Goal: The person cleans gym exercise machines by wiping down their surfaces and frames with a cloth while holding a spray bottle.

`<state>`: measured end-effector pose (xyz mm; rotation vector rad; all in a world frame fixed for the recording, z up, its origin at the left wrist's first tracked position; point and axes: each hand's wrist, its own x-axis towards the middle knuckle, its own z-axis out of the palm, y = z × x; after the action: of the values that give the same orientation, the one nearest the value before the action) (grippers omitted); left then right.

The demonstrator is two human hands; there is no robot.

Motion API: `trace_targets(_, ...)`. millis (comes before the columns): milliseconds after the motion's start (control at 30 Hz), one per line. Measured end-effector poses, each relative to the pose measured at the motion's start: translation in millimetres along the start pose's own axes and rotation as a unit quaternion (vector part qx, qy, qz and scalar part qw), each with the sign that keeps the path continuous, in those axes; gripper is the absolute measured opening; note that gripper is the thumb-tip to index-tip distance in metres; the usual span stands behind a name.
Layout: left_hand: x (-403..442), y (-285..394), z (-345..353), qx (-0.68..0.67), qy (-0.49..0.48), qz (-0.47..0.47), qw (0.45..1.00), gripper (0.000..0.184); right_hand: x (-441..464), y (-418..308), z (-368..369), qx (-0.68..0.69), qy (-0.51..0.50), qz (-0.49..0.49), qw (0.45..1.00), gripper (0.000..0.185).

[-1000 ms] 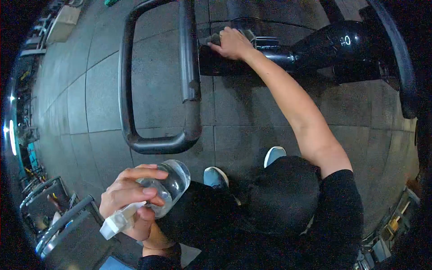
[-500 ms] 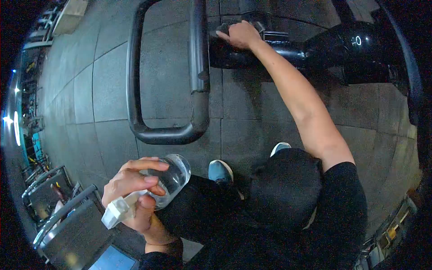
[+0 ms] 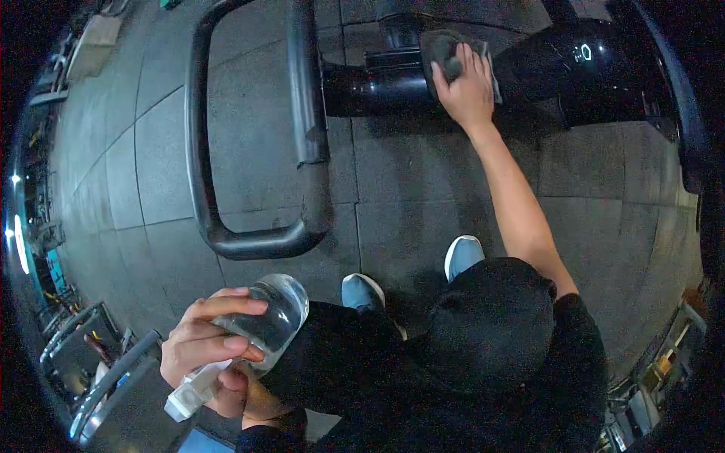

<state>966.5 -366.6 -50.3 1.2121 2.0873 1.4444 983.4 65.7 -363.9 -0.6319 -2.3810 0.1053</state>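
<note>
At the lower left, my left hand (image 3: 204, 336) is closed around a clear spray bottle (image 3: 276, 313) with liquid in it. The bottle lies tilted, its white trigger head pointing down and left. Farther out, my right hand (image 3: 470, 89) presses a dark grey cloth (image 3: 440, 47) onto a glossy black machine tube (image 3: 411, 89). Its fingers are laid over the cloth, whose edges show on both sides. The cloth hides part of the tube beneath it.
A bent black frame bar (image 3: 306, 113) rises left of the tube. Rubber floor tiles (image 3: 408, 177) lie below, with my shoes (image 3: 464, 257) on them. A black cap (image 3: 491, 325) blocks some of the view. Gym equipment (image 3: 113, 385) stands at the lower left.
My right hand has slid right along the black tube with the cloth, which now shows more clearly. My left hand keeps its hold on the spray bottle. The view has shifted slightly.
</note>
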Motion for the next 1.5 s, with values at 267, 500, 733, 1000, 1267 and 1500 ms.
trace_targets(267,1,-8,3,-0.038,0.050,0.028,0.998,0.031,60,-12,1,0.193,-0.057,0.093,0.975,0.060)
trace_targets(500,14,-1,-2,-0.083,0.025,0.024,0.996,0.027,14,-193,1,0.623,-0.212,0.253,0.709,0.077)
trace_targets(733,-8,14,-15,-0.102,0.045,-0.002,0.994,0.032,88,-152,129,0.694,-0.150,0.213,0.671,0.074)
trace_targets(1000,-37,11,-17,-0.158,0.357,-0.177,0.903,0.036,122,-137,164,0.741,-0.131,0.250,0.610,0.056)
trace_targets(1267,-34,-42,-66,-0.048,0.452,-0.165,0.875,0.035,44,-162,50,0.602,-0.135,0.270,0.739,0.067)
trace_targets(1500,2,-85,-91,-0.183,0.492,-0.184,0.831,0.023,82,-248,-83,0.161,-0.296,-0.376,0.864,0.055)
